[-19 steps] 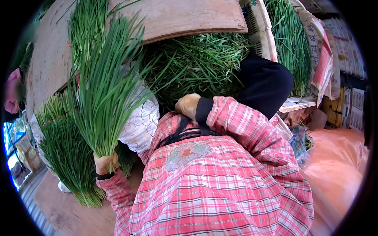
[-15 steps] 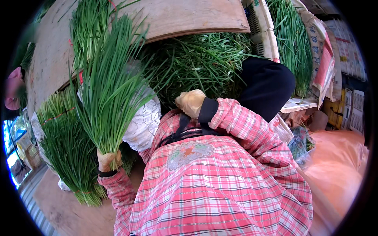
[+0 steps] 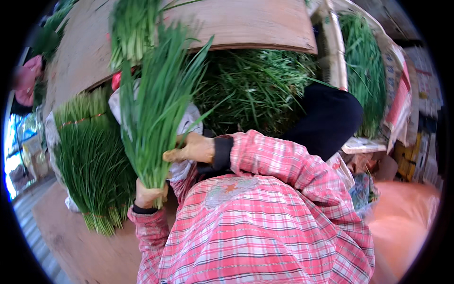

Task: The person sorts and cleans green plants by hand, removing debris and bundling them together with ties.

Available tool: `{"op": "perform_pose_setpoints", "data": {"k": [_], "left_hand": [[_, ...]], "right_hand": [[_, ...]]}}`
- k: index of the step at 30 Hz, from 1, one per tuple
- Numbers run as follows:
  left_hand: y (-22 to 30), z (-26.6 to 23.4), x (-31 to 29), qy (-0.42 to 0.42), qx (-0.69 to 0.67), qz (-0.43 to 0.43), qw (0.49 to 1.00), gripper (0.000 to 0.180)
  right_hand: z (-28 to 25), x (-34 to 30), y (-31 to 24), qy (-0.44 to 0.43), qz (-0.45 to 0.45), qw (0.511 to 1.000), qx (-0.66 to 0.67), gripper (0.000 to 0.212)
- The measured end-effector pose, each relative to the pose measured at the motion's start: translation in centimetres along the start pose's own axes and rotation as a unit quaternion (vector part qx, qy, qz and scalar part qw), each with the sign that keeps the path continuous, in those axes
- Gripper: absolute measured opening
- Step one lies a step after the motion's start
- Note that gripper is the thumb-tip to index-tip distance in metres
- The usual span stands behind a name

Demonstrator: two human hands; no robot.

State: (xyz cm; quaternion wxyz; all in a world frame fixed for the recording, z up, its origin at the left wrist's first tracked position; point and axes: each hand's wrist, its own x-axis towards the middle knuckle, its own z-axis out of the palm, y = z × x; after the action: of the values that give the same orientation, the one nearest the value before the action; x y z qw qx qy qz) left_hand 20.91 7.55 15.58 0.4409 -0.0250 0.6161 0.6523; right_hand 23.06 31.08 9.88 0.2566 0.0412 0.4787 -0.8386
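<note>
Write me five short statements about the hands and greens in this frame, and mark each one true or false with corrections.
1. The left hand grips a bunch of long, flat green leaves near its pale stem ends. True.
2. The right hand is lower in the picture than the left hand. False: it is higher, at the bunch's right side.
3. A thin orange-red tie crosses the thick, dark green bundle at the left. True.
4. The loose, tangled green heap lies on top of the flat brown wooden board. False: it shows past the board's near edge.
5. Shiny orange plastic sheeting is at the lower right. True.
</note>
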Motion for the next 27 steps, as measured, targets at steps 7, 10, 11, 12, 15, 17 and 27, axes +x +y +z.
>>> {"op": "perform_pose_setpoints", "data": {"k": [7,10,11,12,15,17,27], "left_hand": [[-1.2,2.6,-2.0,0.019,-0.039,-0.051,0.998,0.043],[-2.3,1.6,-2.6,0.022,-0.008,-0.06,0.998,0.047],[-2.9,1.2,-2.6,0.017,-0.003,-0.057,0.998,0.048],[-3.6,0.5,-2.8,0.008,0.004,-0.035,0.999,0.05],[-3.9,-0.5,-3.2,0.039,0.078,-0.007,0.996,0.051],[-3.3,-0.6,-3.7,0.039,0.094,-0.006,0.995,0.047],[0.4,1.9,-4.5,0.053,0.143,0.026,0.988,0.039]], "right_hand": [[-3.6,-0.3,2.8,0.155,-0.023,0.977,0.142,0.023],[-5.9,-0.6,5.1,0.215,-0.095,0.969,0.069,0.021],[-5.6,-1.8,2.8,0.256,-0.021,0.964,0.072,0.019],[-6.2,-2.5,2.6,0.271,-0.064,0.955,0.102,0.016],[-10.2,-3.9,2.8,0.257,-0.2,0.924,0.202,0.012],[-12.1,-6.2,0.9,0.428,-0.135,0.893,0.038,0.023],[2.0,-6.0,-3.6,0.106,-0.311,0.712,-0.621,0.071]]}}
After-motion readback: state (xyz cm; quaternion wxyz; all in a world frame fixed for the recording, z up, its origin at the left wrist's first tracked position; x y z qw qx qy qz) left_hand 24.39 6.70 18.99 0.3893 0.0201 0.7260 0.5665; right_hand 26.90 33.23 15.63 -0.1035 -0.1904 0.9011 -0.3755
